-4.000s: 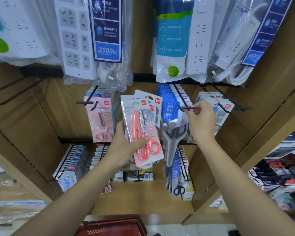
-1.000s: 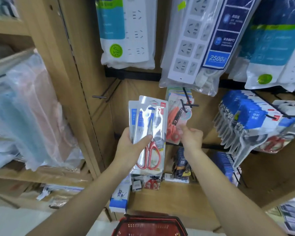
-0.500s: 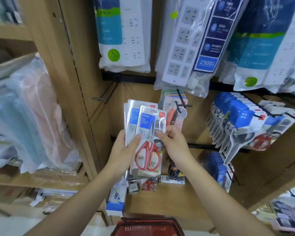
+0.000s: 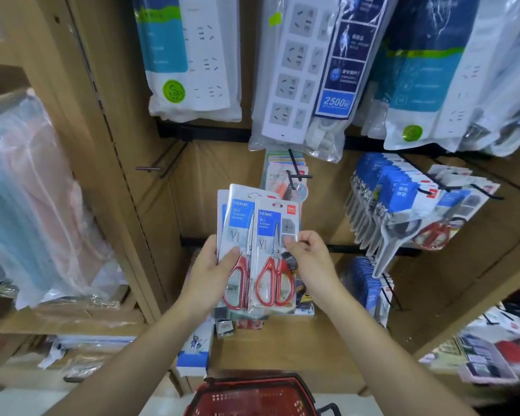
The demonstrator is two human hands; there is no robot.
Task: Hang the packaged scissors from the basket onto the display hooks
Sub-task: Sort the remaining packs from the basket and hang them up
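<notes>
Your left grip (image 4: 210, 265) holds a stack of scissors packs (image 4: 237, 217) upright in front of the shelves, and your thumb presses on the front of the stack. Your right grip (image 4: 311, 256) pinches the right edge of the front pack (image 4: 275, 235) between thumb and fingers. This pack lies over the stack and sits a little to its right. You can see red handles low down in both packs. Just above and behind them, a black hook (image 4: 296, 172) carries pink scissors packs (image 4: 278, 178). Off to the left, a thin hook (image 4: 150, 168) sticks out from the wooden back board. To the right, blue scissors packs (image 4: 397, 190) hang in rows on more hooks. Bagged power strips (image 4: 300, 70) hang along the top. The red basket (image 4: 252, 397) sits at the bottom edge, below your arms.
</notes>
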